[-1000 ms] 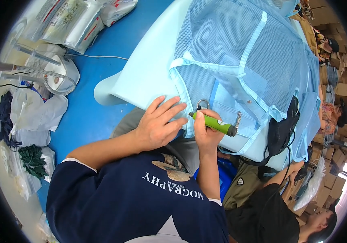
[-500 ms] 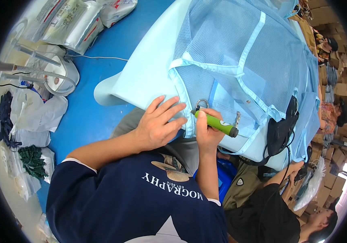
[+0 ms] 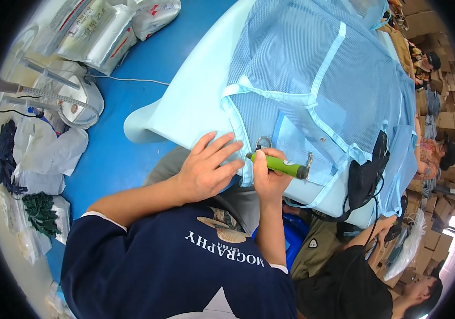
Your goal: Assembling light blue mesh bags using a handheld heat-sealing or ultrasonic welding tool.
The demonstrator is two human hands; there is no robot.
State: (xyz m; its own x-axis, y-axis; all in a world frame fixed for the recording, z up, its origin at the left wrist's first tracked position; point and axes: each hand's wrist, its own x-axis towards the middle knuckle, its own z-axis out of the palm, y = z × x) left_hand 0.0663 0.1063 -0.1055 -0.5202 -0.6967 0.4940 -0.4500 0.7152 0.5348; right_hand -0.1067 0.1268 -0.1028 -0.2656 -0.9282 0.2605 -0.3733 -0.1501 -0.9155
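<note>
A light blue mesh bag (image 3: 270,48) with pale blue binding lies spread in front of me. My left hand (image 3: 206,169) rests on its pale smooth edge, fingers stretched out and spread, fingertips near the binding strip (image 3: 236,123). In my right hand (image 3: 270,183) is a green pen-shaped tool (image 3: 284,167) with dark ends. Its left tip is close to the binding beside my left fingertips; whether it touches the cloth I cannot tell. Just above the tip lies a metal ring (image 3: 263,142). A small metal clasp (image 3: 309,160) sits near the tool's other end.
White plastic packages (image 3: 108,45) and a white device with a hose (image 3: 81,101) stand on the blue table (image 3: 116,122) to the left. Dark green fabric pieces (image 3: 41,214) lie lower left. A black pouch (image 3: 366,173) is at right, near another person's hand (image 3: 384,227).
My right hand and the green tool have shifted slightly left and down along the binding. My left hand stays nearly in place.
</note>
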